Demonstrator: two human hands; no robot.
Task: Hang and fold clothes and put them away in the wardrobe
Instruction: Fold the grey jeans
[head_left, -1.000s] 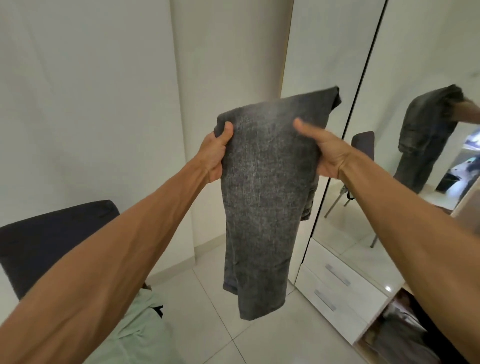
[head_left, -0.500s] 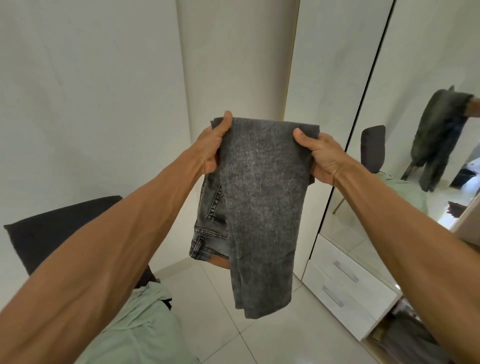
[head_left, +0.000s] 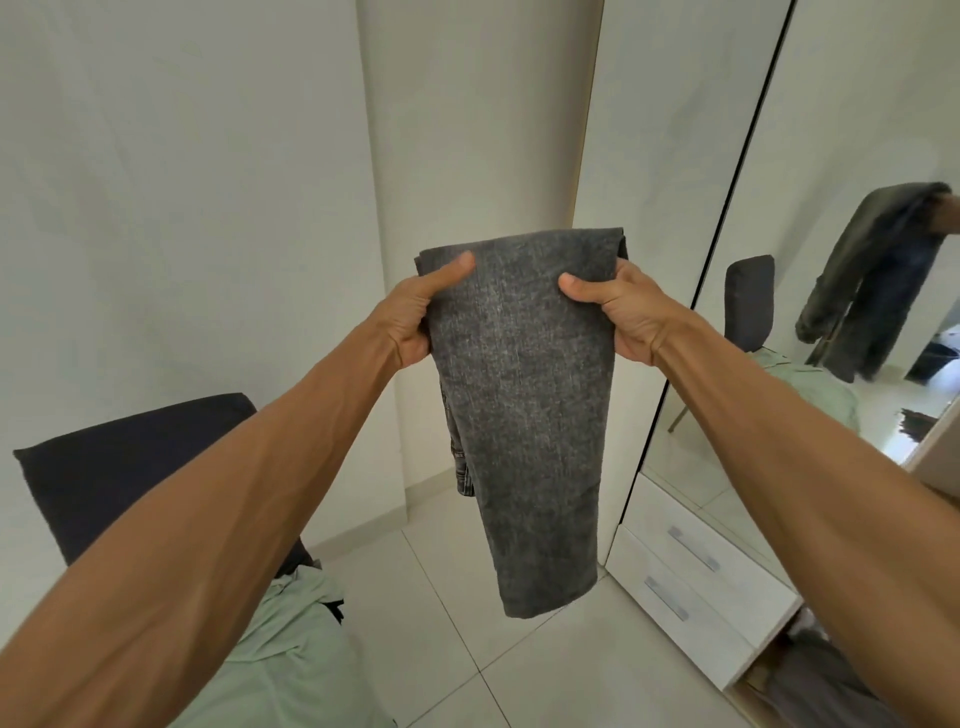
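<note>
Left hand (head_left: 415, 317) and right hand (head_left: 618, 306) each grip the folded grey jeans (head_left: 524, 395) — no label seems readable.

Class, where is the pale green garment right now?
In the head view, the pale green garment lies low on the left, on the dark chair, under the left forearm.
</note>
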